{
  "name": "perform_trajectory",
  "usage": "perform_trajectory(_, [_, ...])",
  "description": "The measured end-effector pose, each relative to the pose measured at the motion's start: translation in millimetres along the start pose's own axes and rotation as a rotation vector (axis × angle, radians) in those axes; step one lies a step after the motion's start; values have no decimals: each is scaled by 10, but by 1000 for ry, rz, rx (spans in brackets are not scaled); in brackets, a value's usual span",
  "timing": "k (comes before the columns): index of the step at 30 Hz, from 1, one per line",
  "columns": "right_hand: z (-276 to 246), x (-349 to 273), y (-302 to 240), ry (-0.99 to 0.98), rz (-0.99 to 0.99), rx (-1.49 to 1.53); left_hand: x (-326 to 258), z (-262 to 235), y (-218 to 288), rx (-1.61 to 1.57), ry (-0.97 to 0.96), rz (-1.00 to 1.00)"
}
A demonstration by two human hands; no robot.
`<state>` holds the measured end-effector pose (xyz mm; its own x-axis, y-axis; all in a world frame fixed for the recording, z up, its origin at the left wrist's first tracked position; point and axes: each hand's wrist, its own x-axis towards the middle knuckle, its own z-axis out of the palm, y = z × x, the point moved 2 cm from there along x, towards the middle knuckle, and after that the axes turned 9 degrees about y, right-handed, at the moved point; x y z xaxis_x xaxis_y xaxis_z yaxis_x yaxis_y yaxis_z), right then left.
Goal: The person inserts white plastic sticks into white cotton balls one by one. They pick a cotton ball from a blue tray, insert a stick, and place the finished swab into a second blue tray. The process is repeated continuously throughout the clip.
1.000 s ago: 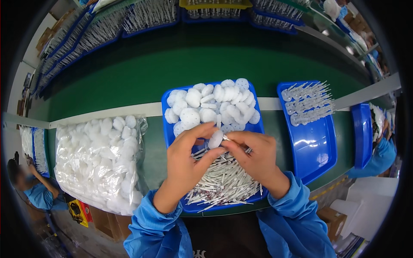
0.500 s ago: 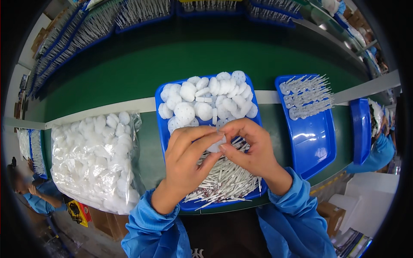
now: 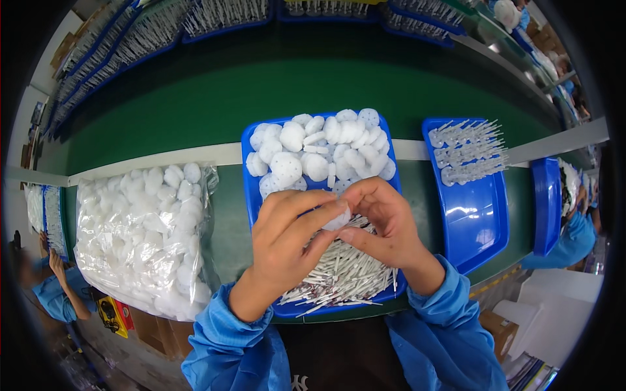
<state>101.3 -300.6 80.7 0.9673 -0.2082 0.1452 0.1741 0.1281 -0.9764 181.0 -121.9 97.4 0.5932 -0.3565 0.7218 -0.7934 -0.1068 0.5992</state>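
Left hand (image 3: 287, 236) pinching white disc (image 3: 338, 221); right hand (image 3: 386, 228) at disc's right edge, grip unclear.

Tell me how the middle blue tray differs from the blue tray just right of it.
The middle tray holds loose white discs and jumbled thin sticks; the right tray holds pieces lined up in rows. Contents cover most of the middle tray, while the right tray shows a wide bare stretch at its near end. Both are blue with raised rims.

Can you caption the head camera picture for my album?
Left hand and right hand meet at a white disc above thin white sticks.
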Motion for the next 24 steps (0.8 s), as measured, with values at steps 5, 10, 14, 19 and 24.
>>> perform_trajectory(5, [-60, -23, -24, 157, 131, -87, -40, 6, 21, -17, -99, -59])
perform_trajectory(10, [-365, -138, -320, 223, -128, -756, 12, -235, -218, -49, 155, -188])
perform_trajectory(14, [71, -100, -254, 15, -317, -1135, -55, -281, -324, -187, 237, -377])
perform_trajectory(19, [257, 21, 13, -46, -200, -1200, -117, -192, -341, -201, 52, -456])
perform_trajectory(24, [-73, 28, -279, -67, 336, -731, -96, -153, -315, -304, 3, -534])
